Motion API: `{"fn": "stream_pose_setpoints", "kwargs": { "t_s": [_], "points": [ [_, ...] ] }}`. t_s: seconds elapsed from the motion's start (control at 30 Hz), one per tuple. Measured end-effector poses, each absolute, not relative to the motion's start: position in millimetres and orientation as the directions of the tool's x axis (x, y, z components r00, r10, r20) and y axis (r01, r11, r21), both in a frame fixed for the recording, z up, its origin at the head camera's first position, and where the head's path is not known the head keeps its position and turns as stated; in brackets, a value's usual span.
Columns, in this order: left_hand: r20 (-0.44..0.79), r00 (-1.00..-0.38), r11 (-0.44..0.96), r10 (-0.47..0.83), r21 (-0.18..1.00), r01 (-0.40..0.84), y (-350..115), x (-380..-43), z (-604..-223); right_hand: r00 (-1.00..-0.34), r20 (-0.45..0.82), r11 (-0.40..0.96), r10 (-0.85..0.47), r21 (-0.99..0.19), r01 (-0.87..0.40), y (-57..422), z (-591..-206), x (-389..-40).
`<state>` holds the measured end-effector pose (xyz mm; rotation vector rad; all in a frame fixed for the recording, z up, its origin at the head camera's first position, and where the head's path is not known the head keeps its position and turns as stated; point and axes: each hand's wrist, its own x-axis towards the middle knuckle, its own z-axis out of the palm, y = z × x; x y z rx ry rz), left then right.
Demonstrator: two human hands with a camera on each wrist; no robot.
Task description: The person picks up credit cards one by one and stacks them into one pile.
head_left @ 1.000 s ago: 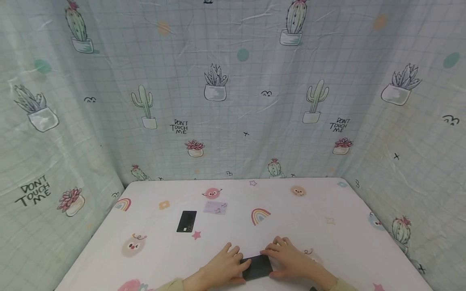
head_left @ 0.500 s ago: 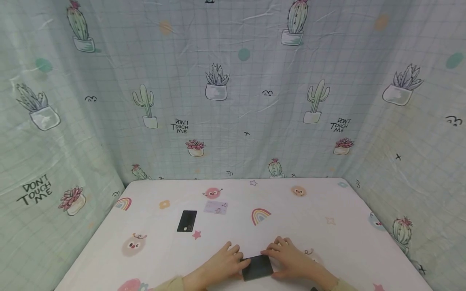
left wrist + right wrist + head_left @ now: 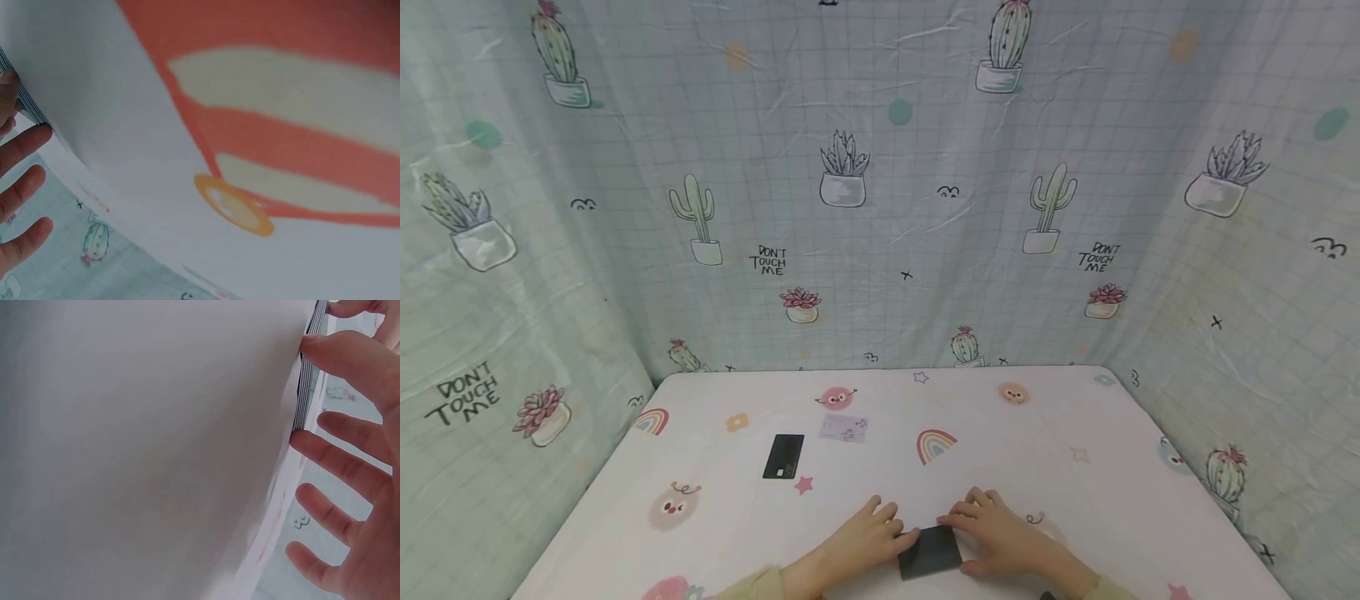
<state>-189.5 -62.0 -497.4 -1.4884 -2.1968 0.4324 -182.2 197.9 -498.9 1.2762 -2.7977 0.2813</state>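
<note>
A stack of dark cards (image 3: 930, 552) lies near the front of the table, its layered edges showing in the right wrist view (image 3: 305, 394). My left hand (image 3: 863, 540) holds its left end, one fingertip over the far left corner; the thumb's end is mostly hidden in the head view. My right hand (image 3: 1000, 536) pinches the right end between thumb at the near corner and index finger at the far one. In the right wrist view the other fingers spread away from the stack.
Farther back on the white printed tabletop (image 3: 1015, 467) lie a black card with a chip (image 3: 784, 456) and a pale purple card (image 3: 843, 428). Cactus-print cloth (image 3: 887, 242) encloses the back and both sides of the table.
The left thumb, seen at the stack's near left corner a second ago, has drawn back out of sight. The stack and the right hand stay in place.
</note>
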Motion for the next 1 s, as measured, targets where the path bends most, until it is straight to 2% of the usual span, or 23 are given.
{"fn": "stream_pose_setpoints", "kwargs": {
  "t_s": [0.63,1.0],
  "points": [
    [0.192,-0.343,0.393,0.919,-0.45,0.802,-63.6,-187.2,-496.0,-0.684,0.073,0.662,-0.726,-0.194,-0.724,197.4,-496.4,-183.0],
    [0.19,-0.375,0.42,0.907,-0.385,0.821,-66.6,-185.7,-497.3,-0.689,0.058,0.669,-0.722,-0.193,-0.718,198.7,-498.0,-185.5]
  ]
}}
